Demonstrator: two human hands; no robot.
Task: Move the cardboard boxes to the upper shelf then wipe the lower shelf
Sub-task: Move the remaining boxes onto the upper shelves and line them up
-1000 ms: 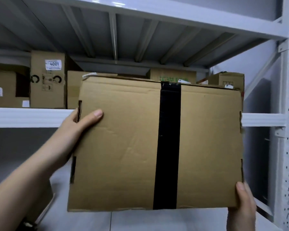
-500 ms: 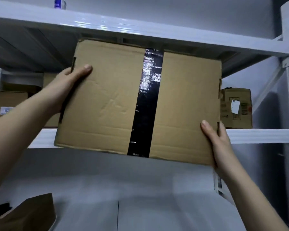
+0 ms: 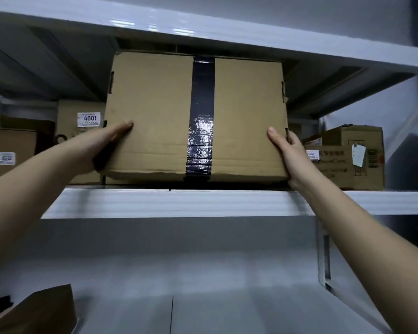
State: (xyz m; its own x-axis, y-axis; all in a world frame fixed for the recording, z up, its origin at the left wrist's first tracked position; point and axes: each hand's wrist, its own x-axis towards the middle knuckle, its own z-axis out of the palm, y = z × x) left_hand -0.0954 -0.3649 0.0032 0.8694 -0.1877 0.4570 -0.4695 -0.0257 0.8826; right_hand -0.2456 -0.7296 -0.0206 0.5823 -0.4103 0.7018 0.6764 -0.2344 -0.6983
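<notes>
Box (image 3: 155,116) with black tape (image 3: 201,116), at front edge of upper shelf (image 3: 179,203), gripped on both sides. Left hand (image 3: 99,148): thumb flat across box front, fingers hidden round the side. Right hand (image 3: 287,150): thumb on front, fingers wrapped round right edge. Lower shelf (image 3: 227,297) below.

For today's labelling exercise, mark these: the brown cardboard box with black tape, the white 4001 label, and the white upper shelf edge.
Brown cardboard box with black tape (image 3: 152,112): head view, bare front face.
White 4001 label (image 3: 89,119): head view, printed number.
White upper shelf edge (image 3: 179,203): head view, front lip.
</notes>
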